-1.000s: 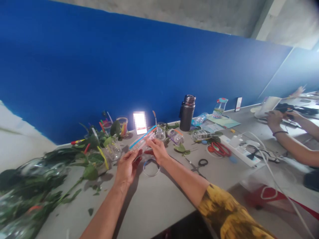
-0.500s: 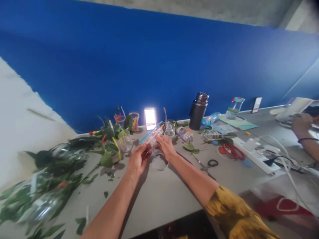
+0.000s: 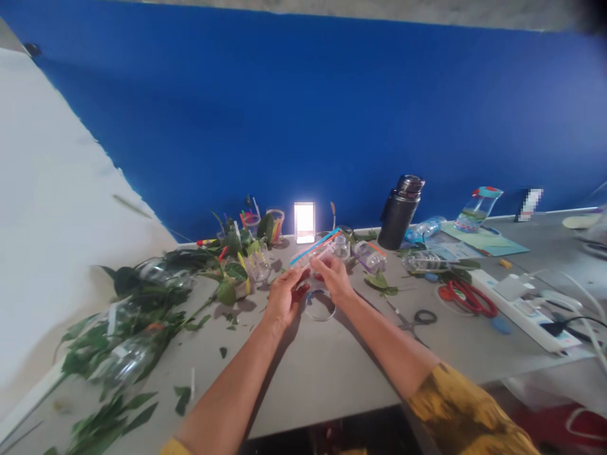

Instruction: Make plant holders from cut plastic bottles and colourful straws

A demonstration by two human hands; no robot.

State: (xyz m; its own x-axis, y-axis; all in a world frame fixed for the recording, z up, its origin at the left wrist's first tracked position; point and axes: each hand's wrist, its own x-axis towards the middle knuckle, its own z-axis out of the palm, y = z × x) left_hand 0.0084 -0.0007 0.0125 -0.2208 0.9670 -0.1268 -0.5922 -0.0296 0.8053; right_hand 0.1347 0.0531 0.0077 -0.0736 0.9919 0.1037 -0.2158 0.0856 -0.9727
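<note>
Both my left hand (image 3: 286,294) and my right hand (image 3: 334,278) are closed around a clear plastic piece with straws on it, raised over the grey table. A blue straw (image 3: 315,247) slants up to the right along it, with a pale pink straw beside it. My fingers hide much of the clear piece. Just beneath my hands lies a thin clear ring (image 3: 320,317). Behind them a bright phone (image 3: 305,222) leans upright by the blue wall. A clear bottle piece (image 3: 370,256) with a purple and an orange straw lies to the right.
Leafy cuttings and clear bottles (image 3: 126,361) cover the left side, with cups of straws (image 3: 275,226) behind. Rightward are a black thermos (image 3: 401,213), scissors with red handles (image 3: 472,297), a black-handled tool, a power strip (image 3: 521,313) and a water bottle (image 3: 478,210).
The view has swung left, so the table things appear further right. Both hands keep hold of the clear piece and straws. The other person's hand at the right is out of view.
</note>
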